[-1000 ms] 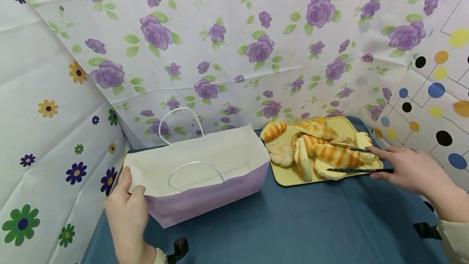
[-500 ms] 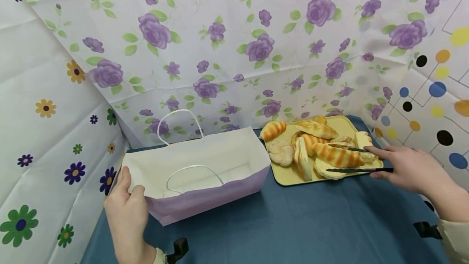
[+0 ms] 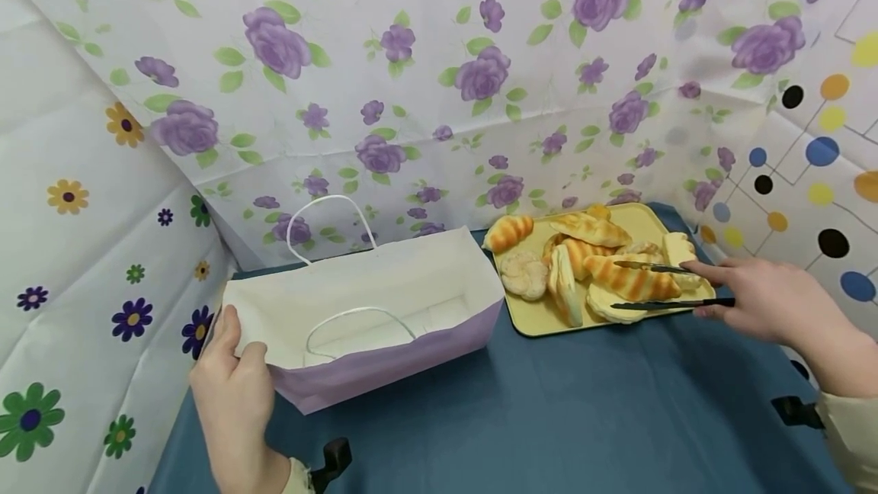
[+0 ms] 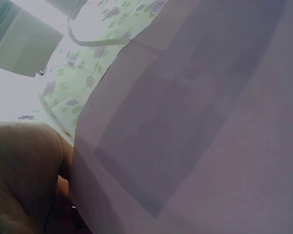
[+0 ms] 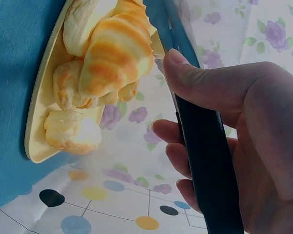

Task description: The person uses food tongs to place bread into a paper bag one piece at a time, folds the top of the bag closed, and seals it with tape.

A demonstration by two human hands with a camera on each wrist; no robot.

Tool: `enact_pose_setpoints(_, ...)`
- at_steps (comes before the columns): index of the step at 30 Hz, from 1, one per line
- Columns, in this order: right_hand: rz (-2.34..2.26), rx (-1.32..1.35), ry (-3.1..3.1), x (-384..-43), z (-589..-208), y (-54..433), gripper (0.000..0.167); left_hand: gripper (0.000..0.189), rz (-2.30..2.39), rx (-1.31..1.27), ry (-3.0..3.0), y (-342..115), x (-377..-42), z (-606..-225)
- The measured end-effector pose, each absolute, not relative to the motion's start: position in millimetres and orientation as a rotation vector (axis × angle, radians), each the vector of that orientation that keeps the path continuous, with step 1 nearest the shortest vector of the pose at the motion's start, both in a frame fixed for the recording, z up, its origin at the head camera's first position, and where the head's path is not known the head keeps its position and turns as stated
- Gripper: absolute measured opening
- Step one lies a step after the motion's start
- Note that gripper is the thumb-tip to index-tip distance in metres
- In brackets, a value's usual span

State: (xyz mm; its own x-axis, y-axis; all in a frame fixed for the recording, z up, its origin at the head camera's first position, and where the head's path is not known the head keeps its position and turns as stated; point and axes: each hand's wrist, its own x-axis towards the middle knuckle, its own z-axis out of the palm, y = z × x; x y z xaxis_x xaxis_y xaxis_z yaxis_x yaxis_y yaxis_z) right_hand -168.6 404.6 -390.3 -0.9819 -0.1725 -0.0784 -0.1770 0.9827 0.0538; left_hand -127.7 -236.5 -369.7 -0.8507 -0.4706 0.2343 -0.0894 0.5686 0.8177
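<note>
At the left, my left hand [image 3: 233, 383] grips the near left edge of a purple paper bag [image 3: 384, 373], its fingers behind the side. The bag's white inside faces up and two white handles stand at its long sides. My right hand [image 3: 775, 302] holds black-handled tongs [image 5: 205, 161] over the tray. Their two arms are spread on either side of a striped bread roll [image 3: 631, 278]. In the right wrist view, the thumb presses one tong arm with the fingers behind it. Whether the tongs touch the roll, I cannot tell.
A yellow tray [image 3: 531, 324] at the right bears several bread pieces, among them a round bun [image 3: 524, 275] and a striped roll [image 3: 509, 233] over its left rim. Blue cloth [image 3: 549, 410] covers the table. Flowered sheets [image 3: 439, 97] stand behind and at both sides.
The head view has tilted down slightly, so everything sits a little higher. Both hands, the bag and the tongs hold nearly the same places relative to each other.
</note>
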Motion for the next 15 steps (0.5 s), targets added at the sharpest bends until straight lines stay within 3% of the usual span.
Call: enact_pose_setpoints(15,0.142,-0.214,3.080,-170.0,-383.9,400.4,0.086,0.057,-1.227,0.457,-2.358,-233.5,-127.6,-368.3)
